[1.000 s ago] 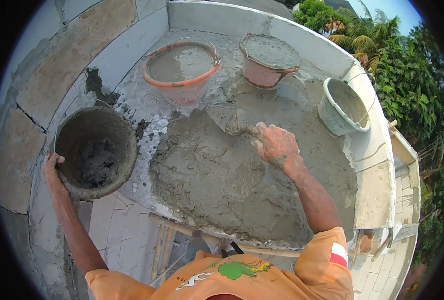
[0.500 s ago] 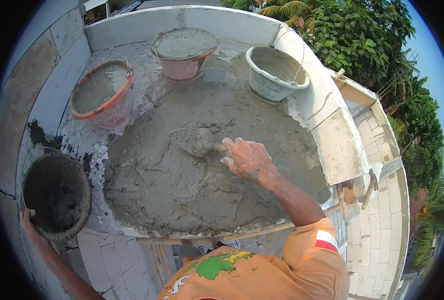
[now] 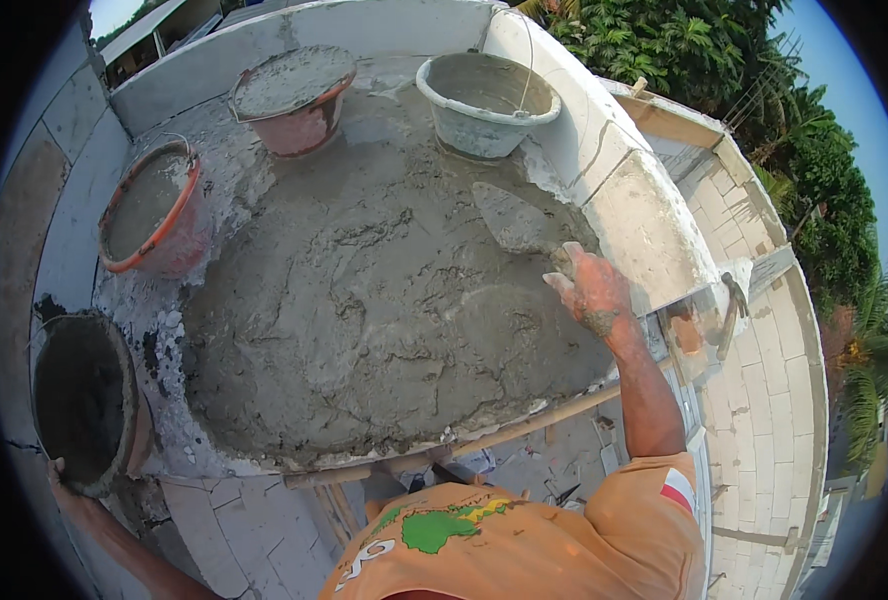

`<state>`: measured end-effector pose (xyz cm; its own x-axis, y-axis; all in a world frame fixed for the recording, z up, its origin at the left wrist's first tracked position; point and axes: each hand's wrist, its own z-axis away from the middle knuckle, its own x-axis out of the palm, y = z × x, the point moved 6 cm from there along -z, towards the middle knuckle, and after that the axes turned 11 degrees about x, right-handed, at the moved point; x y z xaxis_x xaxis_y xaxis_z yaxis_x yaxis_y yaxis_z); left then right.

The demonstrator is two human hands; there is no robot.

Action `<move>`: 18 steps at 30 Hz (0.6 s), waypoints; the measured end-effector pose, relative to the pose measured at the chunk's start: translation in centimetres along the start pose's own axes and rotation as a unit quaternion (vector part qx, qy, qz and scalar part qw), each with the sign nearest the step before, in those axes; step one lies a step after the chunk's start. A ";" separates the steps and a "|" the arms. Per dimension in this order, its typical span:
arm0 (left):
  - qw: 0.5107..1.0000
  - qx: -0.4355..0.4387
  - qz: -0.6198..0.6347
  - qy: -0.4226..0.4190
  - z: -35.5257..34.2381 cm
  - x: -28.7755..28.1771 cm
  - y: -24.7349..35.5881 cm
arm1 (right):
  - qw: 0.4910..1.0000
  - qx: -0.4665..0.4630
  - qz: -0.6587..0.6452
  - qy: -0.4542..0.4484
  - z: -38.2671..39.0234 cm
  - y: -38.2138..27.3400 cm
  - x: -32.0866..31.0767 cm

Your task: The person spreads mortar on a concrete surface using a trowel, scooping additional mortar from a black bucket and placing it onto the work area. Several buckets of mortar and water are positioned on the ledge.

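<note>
- Head view: big mound of wet grey mortar (image 3: 384, 310) fills the middle, heaped on a flat board; everything below is placed relative to it.
- White parapet wall (image 3: 624, 190) curves round the far and right side of the mortar, touching its right edge.
- Dark empty bucket (image 3: 84, 400) sits just left of the mortar's near-left edge; left hand (image 3: 59, 472) is at its near rim, mostly hidden, can't tell how the fingers sit.
- Orange-rimmed bucket (image 3: 149, 205) at the mortar's far-left edge, filled with grey mix.
- Reddish bucket (image 3: 294, 95) beyond the mortar, far side, full to the top.
- Grey bucket (image 3: 486, 100) at the far-right of the mortar, looks empty, wire handle up.
- Trowel (image 3: 514, 220), blade coated grey, lies on the mortar's right slope.
- Right hand (image 3: 592, 290) at the mortar's right edge, fingers curled tight round the trowel handle.
- Hammer (image 3: 732, 300) lies on the ledge well right of the mortar.
</note>
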<state>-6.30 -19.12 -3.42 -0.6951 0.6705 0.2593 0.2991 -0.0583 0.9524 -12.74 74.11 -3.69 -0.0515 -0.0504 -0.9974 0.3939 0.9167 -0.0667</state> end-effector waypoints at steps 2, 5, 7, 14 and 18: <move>0.999 -0.005 -0.003 0.040 -0.4 -0.3 -1.3 | 0.998 0.051 -0.044 -0.017 -1.4 3.7 1.0; 0.997 0.045 -0.005 0.063 -2.9 -2.5 -2.9 | 0.988 0.145 0.006 -0.050 -3.4 8.2 2.8; 0.996 0.064 -0.018 0.060 -1.3 1.0 -3.9 | 0.988 0.146 0.000 -0.056 -3.1 9.4 2.9; 0.985 0.103 -0.110 0.090 6.3 3.9 1.1 | 0.987 0.147 -0.035 -0.051 1.6 5.9 1.1; 0.977 0.145 -0.145 0.063 5.6 0.0 5.6 | 0.980 0.142 -0.139 0.016 3.7 5.6 -3.0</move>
<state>-0.96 -15.30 0.96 -0.8477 0.5301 0.0209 0.2383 0.3452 0.9078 -6.96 77.89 -1.20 -0.2209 -0.2658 -0.9384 0.5990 0.7223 -0.3456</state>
